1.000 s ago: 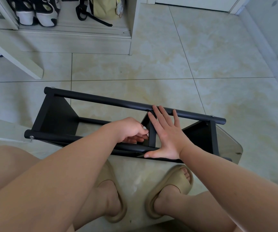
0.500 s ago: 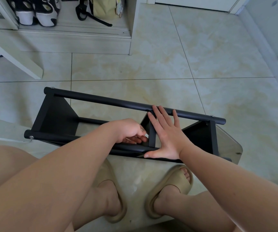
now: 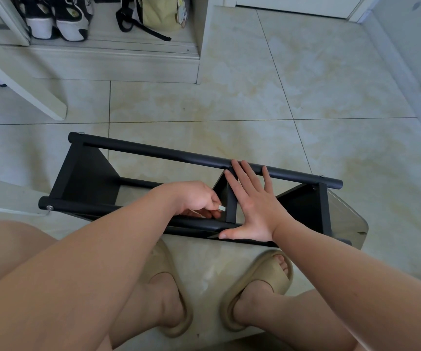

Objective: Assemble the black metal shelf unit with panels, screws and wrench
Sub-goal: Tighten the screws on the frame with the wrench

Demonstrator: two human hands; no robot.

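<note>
The shelf unit [image 3: 153,153] lies on its side on the floor [image 3: 305,97], long axis left to right; my left hand [image 3: 194,198] pinches the wrench [image 3: 221,208] beside its middle panel [image 3: 231,198]; my right hand [image 3: 252,206] presses there, flat and spread.

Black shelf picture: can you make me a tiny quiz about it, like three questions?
1. True or false: the right hand lies flat, fingers straight, on the black shelf frame.
2. Which hand pinches the small silver tool? A) left hand B) right hand C) neither
3. What colour are the slippers?
Key: 1 true; 2 A; 3 tan.
</note>
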